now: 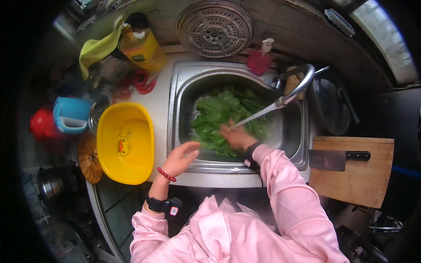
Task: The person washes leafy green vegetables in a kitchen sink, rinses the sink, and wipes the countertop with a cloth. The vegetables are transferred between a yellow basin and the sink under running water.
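Observation:
A heap of leafy greens point(220, 108) lies in water inside the stainless steel sink point(175, 98). Water runs from the curved faucet point(307, 79) onto the greens and my right hand point(237, 135). That hand is blurred and touches the leaves, its fingers spread; whether it grips any cannot be told. My left hand point(182, 159) hovers over the sink's near left rim, fingers apart, holding nothing. A red bead bracelet point(166, 174) circles the left wrist.
A yellow plastic basin point(138, 144) stands left of the sink. On the right, a cleaver point(329, 160) lies on a wooden cutting board point(355, 187). A pink soap bottle point(259, 62) and a round metal steamer rack point(215, 29) are behind the sink; a glass lid point(330, 105) leans beside the faucet.

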Action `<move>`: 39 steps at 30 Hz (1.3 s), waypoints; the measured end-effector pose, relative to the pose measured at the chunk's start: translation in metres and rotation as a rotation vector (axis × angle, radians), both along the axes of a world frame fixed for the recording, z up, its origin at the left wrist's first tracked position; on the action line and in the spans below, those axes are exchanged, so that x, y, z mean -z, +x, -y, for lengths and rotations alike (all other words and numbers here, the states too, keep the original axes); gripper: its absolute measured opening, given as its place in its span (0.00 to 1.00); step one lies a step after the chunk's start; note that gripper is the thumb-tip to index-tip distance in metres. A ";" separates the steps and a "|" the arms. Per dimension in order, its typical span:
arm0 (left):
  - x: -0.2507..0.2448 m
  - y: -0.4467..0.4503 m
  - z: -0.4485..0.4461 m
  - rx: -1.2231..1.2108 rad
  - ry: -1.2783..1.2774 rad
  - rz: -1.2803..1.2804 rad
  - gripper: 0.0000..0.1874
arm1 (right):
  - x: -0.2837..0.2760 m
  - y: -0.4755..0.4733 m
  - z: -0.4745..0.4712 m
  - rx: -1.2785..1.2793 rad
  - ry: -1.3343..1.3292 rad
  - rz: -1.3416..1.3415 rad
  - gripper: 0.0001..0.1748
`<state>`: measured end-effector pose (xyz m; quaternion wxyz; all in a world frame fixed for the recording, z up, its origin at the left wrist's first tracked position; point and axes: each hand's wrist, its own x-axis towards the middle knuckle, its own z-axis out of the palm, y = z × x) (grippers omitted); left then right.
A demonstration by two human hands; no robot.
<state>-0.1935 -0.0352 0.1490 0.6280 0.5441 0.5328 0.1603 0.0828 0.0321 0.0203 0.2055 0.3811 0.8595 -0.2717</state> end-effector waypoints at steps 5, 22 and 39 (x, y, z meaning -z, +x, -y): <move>-0.004 0.024 0.000 -0.047 -0.044 0.033 0.19 | 0.017 0.006 -0.001 -0.192 -0.008 0.040 0.35; -0.007 0.055 0.010 -0.436 -0.193 0.126 0.22 | 0.026 0.049 -0.015 0.193 -0.001 0.049 0.40; -0.003 0.060 0.015 -0.430 -0.200 0.052 0.24 | 0.093 0.086 -0.058 0.442 0.310 -0.094 0.33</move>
